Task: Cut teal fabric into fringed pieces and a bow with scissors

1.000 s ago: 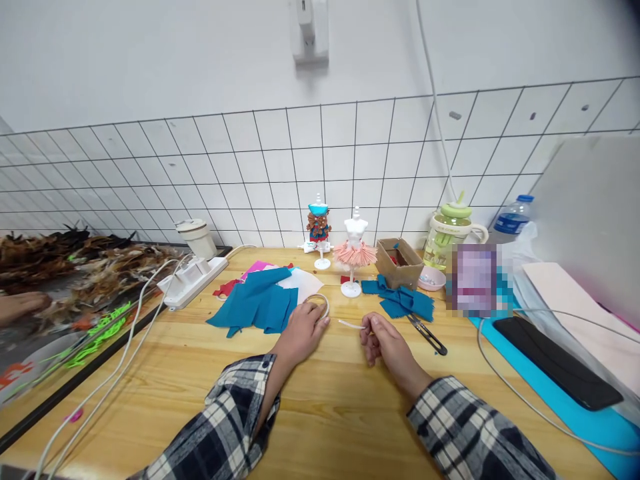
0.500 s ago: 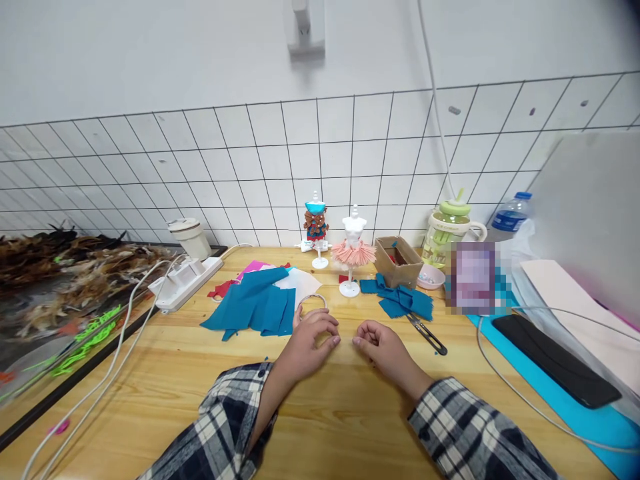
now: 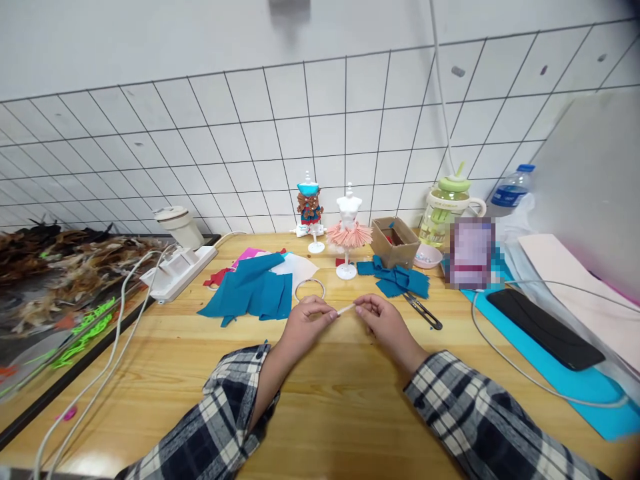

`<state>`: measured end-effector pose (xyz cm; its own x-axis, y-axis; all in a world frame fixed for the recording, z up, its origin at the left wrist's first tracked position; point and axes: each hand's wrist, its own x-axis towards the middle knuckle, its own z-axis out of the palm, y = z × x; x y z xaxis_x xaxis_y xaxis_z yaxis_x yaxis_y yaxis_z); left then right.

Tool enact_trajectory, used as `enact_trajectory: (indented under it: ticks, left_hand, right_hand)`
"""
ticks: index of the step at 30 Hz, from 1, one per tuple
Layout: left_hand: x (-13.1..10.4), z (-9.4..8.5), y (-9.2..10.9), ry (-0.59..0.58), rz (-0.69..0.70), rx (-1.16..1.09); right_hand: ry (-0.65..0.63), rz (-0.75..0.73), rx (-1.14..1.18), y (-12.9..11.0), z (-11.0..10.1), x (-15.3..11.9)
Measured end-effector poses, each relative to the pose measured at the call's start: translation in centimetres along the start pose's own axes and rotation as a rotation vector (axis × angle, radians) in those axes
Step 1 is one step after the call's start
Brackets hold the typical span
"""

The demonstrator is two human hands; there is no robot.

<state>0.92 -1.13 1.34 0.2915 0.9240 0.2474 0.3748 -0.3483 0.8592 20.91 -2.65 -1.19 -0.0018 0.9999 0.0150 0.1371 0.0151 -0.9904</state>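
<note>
My left hand (image 3: 306, 327) is pinched on one end of a short, thin pale strip (image 3: 346, 309). The other end sits between the fingertips of my right hand (image 3: 387, 325), so the strip spans the small gap just above the table. A thin pale ring (image 3: 324, 291) lies right behind my left hand. Farther left, teal fabric pieces (image 3: 250, 290) are spread out. Beyond my hands stands a small white dress form (image 3: 349, 205) wearing a pleated pink skirt (image 3: 349, 235). Black thread snips (image 3: 425, 313) rest to the right, by a folded teal cloth (image 3: 400, 279).
Behind are a second dressed form (image 3: 310, 207), a cardboard box (image 3: 396, 248), a pink bowl (image 3: 429, 256) and a drink jug (image 3: 445, 210). A power strip (image 3: 180, 275) with cables lies left, near feather trims (image 3: 85, 273). A black case (image 3: 543, 327) sits right.
The pale strip now shows stretched between both hands, where none was visible before. The camera view has tilted down somewhat, and the ring is less covered by my left hand.
</note>
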Motion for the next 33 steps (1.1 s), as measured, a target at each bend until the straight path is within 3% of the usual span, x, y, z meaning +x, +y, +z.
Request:
enact_trajectory:
  ticks: [3,5,9,12,18,26,33]
  left_hand:
    - [-0.1,0.3,0.1,0.056,-0.155,-0.147]
    - [-0.3,0.6,0.1,0.045,-0.189,-0.231]
    - [-0.9,1.3,0.1,-0.092,-0.144,-0.4]
    - [-1.3,1.7,0.4,-0.19,-0.109,-0.435]
    - [-1.7,1.2,0.6,-0.255,-0.018,-0.179]
    - [-1.8,0.9,0.8,-0.248,0.121,-0.043]
    - [-1.2,1.5,0.6,-0.059,0.035,0.013]
  right_hand:
    - [0.185,-0.093,-0.109,-0.6,-0.4,-0.2]
    - [0.245,-0.22,-0.262,-1.3,-0.8,-0.6]
    - [0.15,-0.533,-0.639,-2.6,-0.8,-1.7]
    - [0.114,-0.6,-0.828,-2.9,-0.5,-2.1]
    - [0.101,-0.588,-0.89,-2.5,-0.6,-2.0]
    - [0.151,-0.383,-0.527,-2.5,-0.2,-1.7]
    - [0.074,-0.238,-0.332,-2.5,0.7,-1.8]
